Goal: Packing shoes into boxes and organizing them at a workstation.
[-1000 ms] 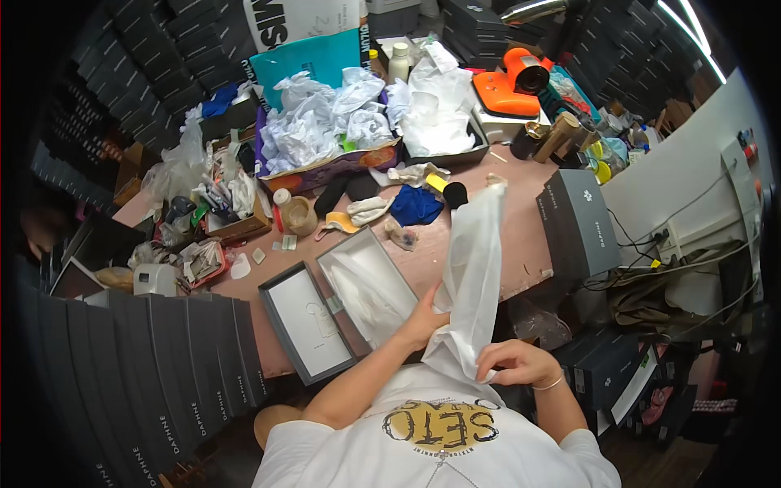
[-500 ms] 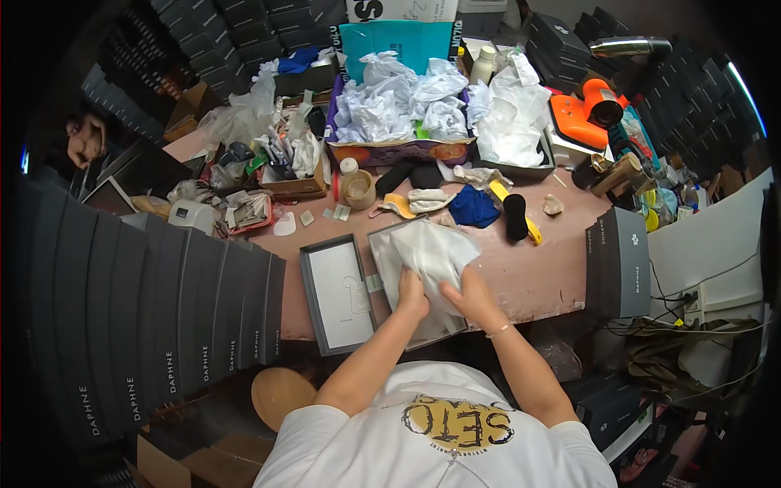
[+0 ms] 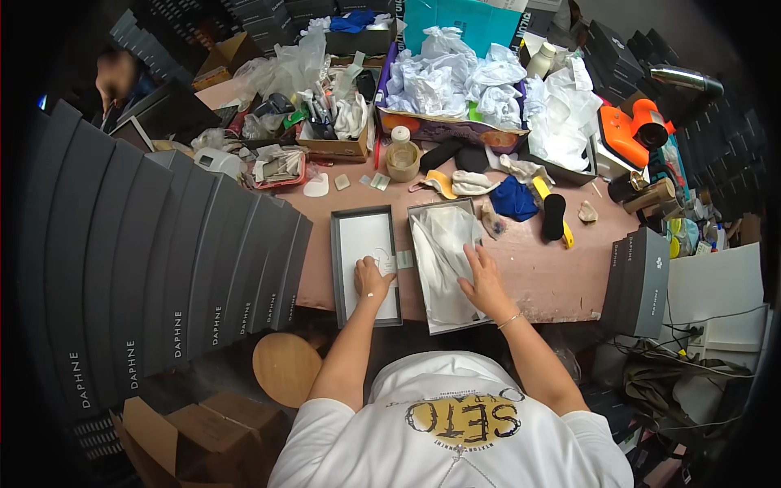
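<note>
A grey shoebox base (image 3: 480,327) stands on the pink table in front of me with crumpled white tissue paper (image 3: 443,268) filling it. Over the tissue's right side, my right hand (image 3: 486,283) is open, its fingers spread. Left of the base lies a grey box lid (image 3: 336,268), inner side up, with a white sheet (image 3: 358,236) inside. My left hand (image 3: 372,278) reaches into the lid near its right wall, fingers curled together and thumb toward that wall. What its fingertips hold, if anything, is hidden.
Stacked grey shoeboxes (image 3: 187,252) rise on the left, and another stack (image 3: 639,281) stands at the right table edge. Behind are a carton of crumpled paper (image 3: 455,126), a jar (image 3: 403,159), a blue cloth (image 3: 514,198) and an orange tool (image 3: 625,137). Another person (image 3: 118,77) is far left.
The tissue bundle that both hands held is now down inside the box base. My left hand has moved left into the lid. My right hand has opened over the tissue; the view has shifted.
</note>
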A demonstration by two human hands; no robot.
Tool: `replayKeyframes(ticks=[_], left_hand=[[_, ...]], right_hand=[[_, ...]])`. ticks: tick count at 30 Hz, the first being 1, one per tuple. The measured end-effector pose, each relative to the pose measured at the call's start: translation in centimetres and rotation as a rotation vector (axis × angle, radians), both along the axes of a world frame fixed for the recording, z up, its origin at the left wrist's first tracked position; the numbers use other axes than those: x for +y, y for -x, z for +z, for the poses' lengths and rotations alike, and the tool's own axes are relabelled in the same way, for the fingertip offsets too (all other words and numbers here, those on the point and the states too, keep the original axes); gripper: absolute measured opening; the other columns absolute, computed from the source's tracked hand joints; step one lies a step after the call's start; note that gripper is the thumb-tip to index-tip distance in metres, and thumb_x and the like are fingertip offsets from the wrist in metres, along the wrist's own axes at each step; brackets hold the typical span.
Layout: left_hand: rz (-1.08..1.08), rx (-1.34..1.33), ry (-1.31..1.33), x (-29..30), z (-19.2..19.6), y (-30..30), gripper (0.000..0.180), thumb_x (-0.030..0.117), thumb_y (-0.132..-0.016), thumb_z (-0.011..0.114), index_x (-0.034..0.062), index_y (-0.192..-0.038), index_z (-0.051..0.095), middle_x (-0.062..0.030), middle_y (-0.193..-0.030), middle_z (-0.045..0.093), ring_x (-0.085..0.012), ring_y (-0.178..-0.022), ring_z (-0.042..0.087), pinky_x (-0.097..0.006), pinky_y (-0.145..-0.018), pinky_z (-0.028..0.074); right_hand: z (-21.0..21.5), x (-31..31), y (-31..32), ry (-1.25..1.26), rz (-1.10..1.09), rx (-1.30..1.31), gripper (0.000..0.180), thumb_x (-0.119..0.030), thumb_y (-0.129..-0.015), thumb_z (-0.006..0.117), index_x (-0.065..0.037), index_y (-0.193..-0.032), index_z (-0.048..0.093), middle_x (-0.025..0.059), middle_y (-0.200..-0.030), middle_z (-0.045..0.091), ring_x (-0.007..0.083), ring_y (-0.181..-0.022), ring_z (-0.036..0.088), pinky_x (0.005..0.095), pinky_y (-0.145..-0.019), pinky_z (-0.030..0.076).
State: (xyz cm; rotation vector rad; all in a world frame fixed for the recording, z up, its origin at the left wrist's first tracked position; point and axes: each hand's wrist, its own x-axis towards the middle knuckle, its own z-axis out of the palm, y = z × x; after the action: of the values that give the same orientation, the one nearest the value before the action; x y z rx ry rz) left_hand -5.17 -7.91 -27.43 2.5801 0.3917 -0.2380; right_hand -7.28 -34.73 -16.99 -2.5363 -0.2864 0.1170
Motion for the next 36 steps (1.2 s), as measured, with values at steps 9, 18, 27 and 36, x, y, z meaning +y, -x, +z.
replayKeyframes(ticks=[9,18,27,36], left_hand=[[0.262,-0.047,1.256,-0.2,5.9,-0.9,0.033,-0.001,-0.083,0.067,-0.0016,-0.111,0.049,-0.0095,-0.095,0.065,-0.0157,-0.083,0.064,-0.027,-0.075,0.052],[-0.339,-0.151,0.1,-1.7,3.2,-3.0,0.031,0.008,-0.076,0.068,0.0038,-0.107,0.064,-0.0206,-0.122,0.052,-0.0341,-0.121,0.045,-0.051,-0.1,0.035],[-0.281,-0.145,-0.07,-3.8,-0.5,-2.6,0.022,0.011,-0.074,0.07,0.0026,-0.093,0.063,-0.0223,-0.136,0.04,-0.0386,-0.132,0.03,-0.06,-0.107,0.019],[-0.169,-0.406,0.532,-6.2,8.3,-0.4,0.041,0.014,-0.076,0.076,0.0019,-0.109,0.056,-0.0172,-0.113,0.055,-0.0323,-0.107,0.053,-0.04,-0.093,0.042]], right_hand=[[1.7,-4.3,5.3,-0.335,-0.262,0.125,0.065,-0.013,-0.082,0.067,-0.005,-0.139,0.037,0.0225,-0.13,0.047,0.0327,-0.114,0.051,0.0395,-0.097,0.041],[2.9,-4.1,4.8,-0.279,-0.195,0.035,0.056,-0.013,-0.083,0.067,-0.003,-0.133,0.045,0.02,-0.13,0.048,0.031,-0.107,0.054,0.0377,-0.093,0.044],[3.4,-3.6,6.4,-0.349,-0.191,0.244,0.051,-0.016,-0.084,0.066,0.0,-0.129,0.049,0.0262,-0.133,0.043,0.0409,-0.121,0.046,0.0404,-0.102,0.039],[3.0,-3.9,4.6,-0.345,-0.203,0.216,0.05,-0.017,-0.085,0.066,-0.001,-0.128,0.049,0.0278,-0.133,0.044,0.0425,-0.121,0.046,0.0413,-0.101,0.04]])
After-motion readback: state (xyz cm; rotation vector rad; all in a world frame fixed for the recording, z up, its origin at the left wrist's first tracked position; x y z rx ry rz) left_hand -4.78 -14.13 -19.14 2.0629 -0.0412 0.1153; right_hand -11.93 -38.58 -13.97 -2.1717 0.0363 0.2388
